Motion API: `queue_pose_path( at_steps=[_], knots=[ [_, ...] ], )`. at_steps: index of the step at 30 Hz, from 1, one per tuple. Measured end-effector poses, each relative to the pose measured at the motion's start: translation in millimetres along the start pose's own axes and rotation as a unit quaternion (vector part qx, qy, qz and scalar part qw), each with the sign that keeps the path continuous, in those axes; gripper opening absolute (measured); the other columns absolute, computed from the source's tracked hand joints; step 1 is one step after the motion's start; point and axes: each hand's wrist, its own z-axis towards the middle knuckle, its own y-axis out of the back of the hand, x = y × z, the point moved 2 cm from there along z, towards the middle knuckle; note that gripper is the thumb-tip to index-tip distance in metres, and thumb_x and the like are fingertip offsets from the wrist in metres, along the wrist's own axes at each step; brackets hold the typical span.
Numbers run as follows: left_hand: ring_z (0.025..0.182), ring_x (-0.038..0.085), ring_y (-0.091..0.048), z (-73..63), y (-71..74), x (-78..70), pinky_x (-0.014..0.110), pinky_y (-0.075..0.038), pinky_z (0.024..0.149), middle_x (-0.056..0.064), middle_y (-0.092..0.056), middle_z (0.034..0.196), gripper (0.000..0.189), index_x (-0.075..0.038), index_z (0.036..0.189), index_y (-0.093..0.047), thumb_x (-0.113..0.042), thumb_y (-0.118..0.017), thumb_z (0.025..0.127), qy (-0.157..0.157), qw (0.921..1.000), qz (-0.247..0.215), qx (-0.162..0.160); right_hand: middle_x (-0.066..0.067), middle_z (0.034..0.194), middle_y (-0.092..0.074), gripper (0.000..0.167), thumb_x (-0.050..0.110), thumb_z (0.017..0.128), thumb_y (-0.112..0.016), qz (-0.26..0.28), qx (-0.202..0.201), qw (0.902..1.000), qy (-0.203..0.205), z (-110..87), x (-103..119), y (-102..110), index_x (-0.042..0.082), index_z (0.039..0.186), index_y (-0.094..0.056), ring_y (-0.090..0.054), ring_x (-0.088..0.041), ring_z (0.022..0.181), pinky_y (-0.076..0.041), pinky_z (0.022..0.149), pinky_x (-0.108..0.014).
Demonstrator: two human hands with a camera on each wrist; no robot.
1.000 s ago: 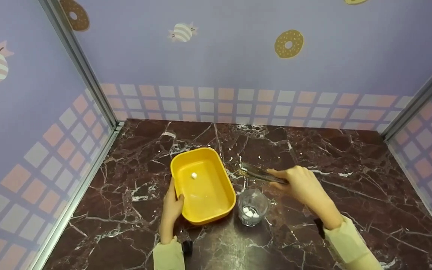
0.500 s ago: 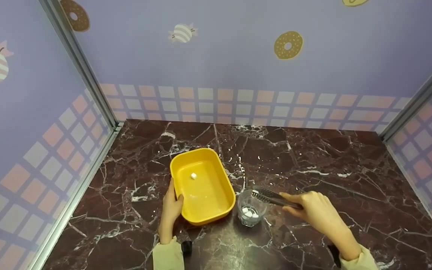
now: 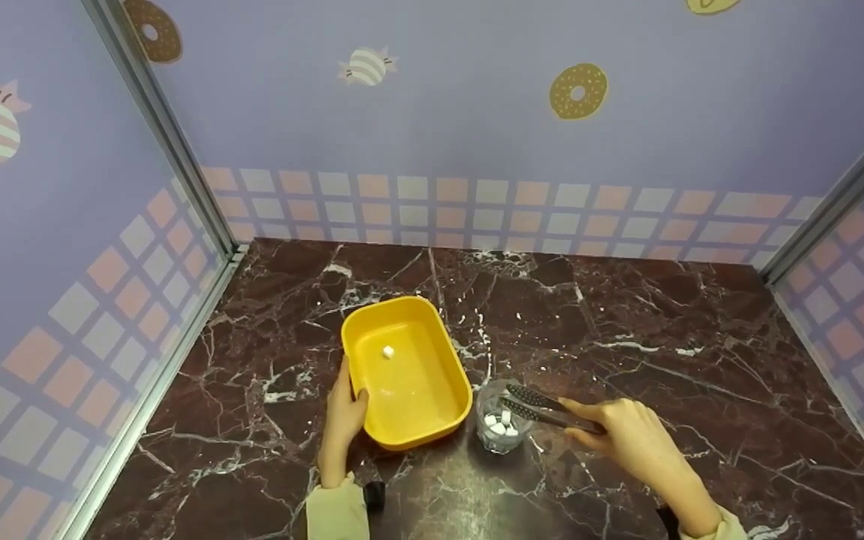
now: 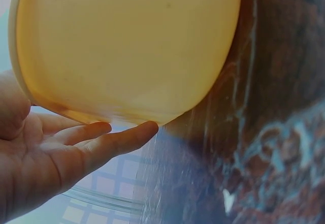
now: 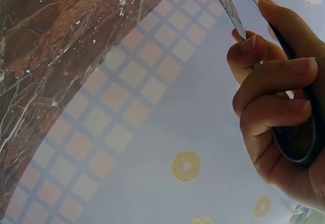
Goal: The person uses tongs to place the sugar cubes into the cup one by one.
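My left hand (image 3: 343, 412) holds a yellow rectangular tub (image 3: 417, 382) by its left side, thumb over the rim. In the left wrist view, the fingers lie against the outside of the tub (image 4: 127, 46). One small white cube (image 3: 388, 352) lies in it. To its right stands a clear glass (image 3: 483, 405) with several white cubes (image 3: 498, 426) at the bottom. My right hand (image 3: 638, 435) grips dark tongs (image 3: 533, 396), their perforated tips spread apart over the glass's mouth. Fingers wrap the tongs (image 5: 296, 155) in the right wrist view.
The dark red marbled tabletop (image 3: 274, 315) carries scattered white crumbs (image 3: 481, 322) behind the glass. Patterned purple walls (image 3: 462, 112) enclose the back and both sides, with a metal strip (image 3: 169, 360) along the left edge.
My right hand has come nearer and rightward, bringing the tongs over the glass. Their tips have spread, and a white cube has gone from between them into the glass. My left hand stays put.
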Motion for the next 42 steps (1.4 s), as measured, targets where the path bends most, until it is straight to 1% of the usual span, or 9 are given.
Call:
queue_pose_path(
  at_steps=[4,9,16,22,26,29,32,36,42],
  knots=[
    [0.117,0.048,-0.039,-0.1,-0.2,-0.4,0.054,-0.033,0.099,0.035,-0.036,0.131,0.061,0.013,0.133,-0.028,0.009,-0.048,0.076,-0.007,1.0000,0.003,-0.006,0.015,0.041,-0.033,0.038,0.031,0.075,-0.067,0.008,0.004,0.9999,-0.010,2.1,-0.1,2.4,0.020,0.110,-0.065,-0.013,0.004,0.036,-0.016,0.036,-0.012],
    [0.119,0.047,-0.038,-0.2,-0.9,-0.4,0.054,-0.032,0.100,0.034,-0.036,0.133,0.061,0.012,0.134,-0.027,0.009,-0.048,0.076,0.001,1.0000,-0.003,0.000,0.014,0.044,-0.039,0.037,0.032,0.074,-0.068,0.003,-0.002,0.9999,-0.012,6.3,-0.1,7.7,0.021,0.110,-0.066,-0.014,0.003,0.036,-0.020,0.035,-0.014],
    [0.120,0.046,-0.038,-0.4,-0.9,-1.2,0.053,-0.032,0.100,0.032,-0.034,0.134,0.062,0.010,0.136,-0.025,0.008,-0.047,0.078,0.006,0.9999,-0.011,0.012,0.013,0.041,-0.033,0.037,0.033,0.073,-0.068,-0.018,-0.024,0.9995,0.003,14.7,2.2,19.2,0.023,0.109,-0.066,-0.014,0.002,0.038,-0.019,0.036,-0.014],
    [0.121,0.047,-0.036,0.2,-0.1,0.6,0.054,-0.030,0.101,0.033,-0.033,0.135,0.061,0.011,0.135,-0.026,0.008,-0.048,0.078,0.005,0.9999,-0.009,0.006,0.013,0.039,-0.032,0.038,0.034,0.074,-0.067,-0.025,-0.049,0.9982,0.022,26.9,6.3,29.0,0.024,0.111,-0.064,-0.016,0.005,0.036,-0.022,0.036,-0.015],
    [0.121,0.047,-0.036,-1.1,1.1,1.8,0.053,-0.029,0.102,0.033,-0.034,0.134,0.061,0.012,0.134,-0.027,0.008,-0.048,0.077,0.006,1.0000,-0.005,0.002,0.011,0.042,-0.044,0.038,0.034,0.074,-0.068,-0.036,-0.070,0.9959,0.045,42.4,12.2,34.1,0.024,0.111,-0.064,-0.021,0.005,0.036,-0.028,0.038,-0.015],
    [0.120,0.047,-0.036,-2.4,1.8,1.5,0.053,-0.030,0.102,0.034,-0.034,0.134,0.061,0.013,0.134,-0.027,0.008,-0.048,0.077,0.005,1.0000,-0.005,0.001,0.010,0.042,-0.044,0.038,0.033,0.074,-0.068,-0.039,-0.075,0.9947,0.059,57.4,18.8,37.3,0.022,0.110,-0.065,-0.022,0.001,0.037,-0.027,0.038,-0.017],
    [0.120,0.047,-0.036,-2.8,2.0,0.2,0.053,-0.031,0.101,0.034,-0.033,0.134,0.061,0.013,0.134,-0.026,0.009,-0.048,0.077,0.004,1.0000,-0.005,0.004,0.008,0.041,-0.044,0.039,0.033,0.074,-0.068,-0.034,-0.069,0.9950,0.065,73.3,25.4,39.5,0.022,0.111,-0.065,-0.022,-0.001,0.037,-0.026,0.037,-0.019],
    [0.121,0.047,-0.035,-1.7,2.1,-1.4,0.054,-0.031,0.101,0.033,-0.032,0.135,0.061,0.012,0.135,-0.025,0.009,-0.048,0.078,0.005,0.9999,-0.007,0.007,0.004,0.044,-0.051,0.040,0.036,0.075,-0.066,-0.030,-0.057,0.9953,0.073,94.8,34.6,41.0,0.021,0.113,-0.063,-0.026,-0.003,0.037,-0.032,0.040,-0.020],
    [0.121,0.047,-0.036,-1.1,1.7,-0.4,0.053,-0.030,0.101,0.033,-0.033,0.134,0.062,0.013,0.134,-0.026,0.009,-0.048,0.076,-0.001,1.0000,-0.009,0.003,0.000,0.046,-0.052,0.040,0.038,0.077,-0.063,-0.026,-0.028,0.9967,0.071,127.8,47.8,35.8,0.022,0.114,-0.062,-0.035,-0.008,0.038,-0.038,0.041,-0.024]
  ],
)
